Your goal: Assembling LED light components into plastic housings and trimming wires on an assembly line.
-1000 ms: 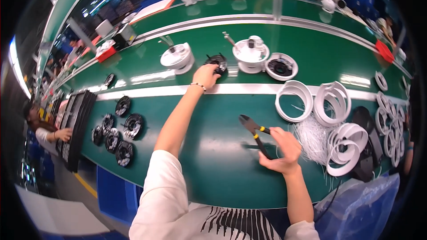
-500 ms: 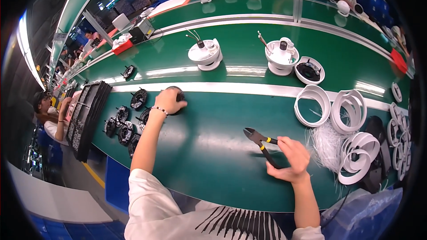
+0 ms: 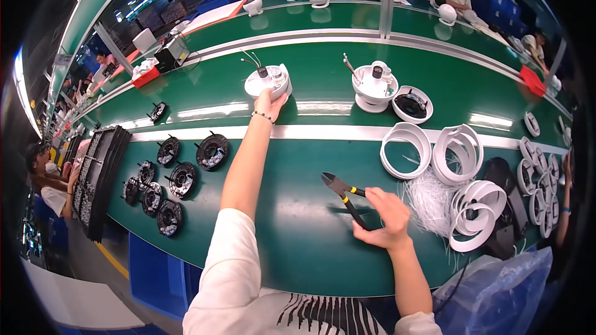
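Note:
My left hand (image 3: 270,104) reaches to the far side of the bench, its fingers closed round the lower part of a white camera housing (image 3: 259,85). Thin wires stick up from this housing, and the hand hides its base. My right hand (image 3: 386,217) holds a pair of diagonal cutters (image 3: 349,206) with black and yellow handles above the mat, the jaws pointing left and away from me. A second white housing (image 3: 374,90) with wires stands to the right, beside a white ring with a black insert (image 3: 412,105). Several round black parts (image 3: 182,180) lie on the left.
White rings (image 3: 405,151) and a heap of clipped plastic strips (image 3: 428,205) lie right of the cutters. A black tray stack (image 3: 99,180) stands at the left edge, near a seated co-worker (image 3: 53,186). A clear plastic bag (image 3: 496,291) hangs at the lower right.
My left hand has let go of a round black part, which lies on the left, and has moved away from me to the white housing. The cutters stay in my right hand.

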A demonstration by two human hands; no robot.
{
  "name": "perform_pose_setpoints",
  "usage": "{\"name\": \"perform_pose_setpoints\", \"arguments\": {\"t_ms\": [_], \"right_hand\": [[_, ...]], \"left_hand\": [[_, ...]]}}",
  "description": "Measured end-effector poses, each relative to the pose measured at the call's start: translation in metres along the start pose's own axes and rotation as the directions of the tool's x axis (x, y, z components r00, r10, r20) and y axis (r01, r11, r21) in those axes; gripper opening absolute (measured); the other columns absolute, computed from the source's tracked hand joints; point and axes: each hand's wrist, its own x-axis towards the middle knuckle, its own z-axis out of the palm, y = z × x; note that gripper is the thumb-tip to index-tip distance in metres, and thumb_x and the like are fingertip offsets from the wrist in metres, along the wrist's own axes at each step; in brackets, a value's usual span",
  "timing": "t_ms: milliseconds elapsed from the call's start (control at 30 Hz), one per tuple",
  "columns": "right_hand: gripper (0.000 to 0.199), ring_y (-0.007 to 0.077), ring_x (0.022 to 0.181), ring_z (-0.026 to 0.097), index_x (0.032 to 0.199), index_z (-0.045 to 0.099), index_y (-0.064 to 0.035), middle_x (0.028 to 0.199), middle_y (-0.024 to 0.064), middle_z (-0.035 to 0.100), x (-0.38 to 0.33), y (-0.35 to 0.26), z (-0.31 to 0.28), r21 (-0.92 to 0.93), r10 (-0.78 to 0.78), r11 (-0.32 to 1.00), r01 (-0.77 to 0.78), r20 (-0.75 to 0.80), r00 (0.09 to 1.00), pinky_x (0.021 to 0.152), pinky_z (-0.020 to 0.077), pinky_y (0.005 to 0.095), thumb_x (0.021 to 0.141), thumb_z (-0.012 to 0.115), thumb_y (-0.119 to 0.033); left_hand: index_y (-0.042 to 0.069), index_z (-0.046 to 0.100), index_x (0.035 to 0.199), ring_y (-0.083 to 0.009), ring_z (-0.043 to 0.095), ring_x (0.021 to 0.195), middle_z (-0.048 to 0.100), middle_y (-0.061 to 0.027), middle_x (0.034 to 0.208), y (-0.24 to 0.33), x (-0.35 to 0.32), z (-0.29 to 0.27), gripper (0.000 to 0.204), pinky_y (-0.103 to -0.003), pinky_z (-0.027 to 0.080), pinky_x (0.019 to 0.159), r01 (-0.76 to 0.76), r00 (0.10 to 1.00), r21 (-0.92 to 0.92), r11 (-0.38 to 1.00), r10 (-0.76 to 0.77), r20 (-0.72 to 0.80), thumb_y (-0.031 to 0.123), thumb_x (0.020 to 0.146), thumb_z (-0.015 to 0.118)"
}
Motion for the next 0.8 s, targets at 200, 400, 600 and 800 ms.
{"name": "perform_pose_setpoints", "arguments": {"t_ms": [200, 400, 600, 800], "right_hand": [[0.051, 0.0254, 0.067, 0.058, 0.094, 0.057, 0.0008, 0.089, 0.0127, 0.060, -0.005, 0.000, -0.006, -0.027, 0.008, 1.000, -0.008, -0.004, 1.000, 0.059, 0.0478, 0.0301, 0.047, 0.071, -0.013], [0.056, 0.0281, 0.072, 0.057, 0.098, 0.056, 0.0018, 0.094, 0.0148, 0.059, 0.004, -0.002, -0.012, -0.047, 0.003, 0.999, -0.006, -0.070, 0.998, 0.064, 0.0472, 0.0318, 0.045, 0.071, -0.010], [0.056, 0.0272, 0.077, 0.056, 0.100, 0.056, 0.0007, 0.099, 0.0132, 0.058, 0.026, -0.019, 0.001, -0.120, 0.018, 0.993, -0.012, 0.052, 0.998, 0.069, 0.0465, 0.0328, 0.047, 0.071, -0.011], [0.055, 0.0258, 0.078, 0.055, 0.099, 0.056, 0.0005, 0.100, 0.0109, 0.057, 0.036, -0.022, 0.010, -0.162, 0.026, 0.987, 0.007, 0.201, 0.979, 0.069, 0.0456, 0.0335, 0.048, 0.070, -0.013]], "left_hand": [[-0.004, 0.030, 0.117, -0.0356, 0.048, 0.101, 0.041, -0.0179, 0.114, -0.007, -0.072, 0.004, 0.045, -0.047, 0.048, 0.084, -0.169, 0.971, 0.202, 0.965, 0.128, 0.200, -0.010, 0.072, 0.034], [0.008, 0.019, 0.125, -0.0333, 0.052, 0.101, 0.040, -0.0161, 0.118, 0.012, -0.191, -0.009, 0.063, -0.042, 0.055, 0.073, -0.164, 0.937, 0.472, 0.866, -0.012, 0.348, -0.014, 0.067, 0.032], [0.009, 0.020, 0.127, -0.0306, 0.048, 0.105, 0.037, -0.0132, 0.121, 0.002, -0.258, -0.036, 0.066, -0.042, 0.054, 0.074, -0.029, 0.915, 0.556, 0.831, -0.202, 0.349, -0.013, 0.066, 0.033], [0.008, 0.022, 0.128, -0.0285, 0.047, 0.108, 0.038, -0.0122, 0.122, 0.005, -0.268, -0.044, 0.065, -0.044, 0.052, 0.078, -0.056, 0.920, 0.574, 0.817, -0.181, 0.347, -0.012, 0.068, 0.036]]}}
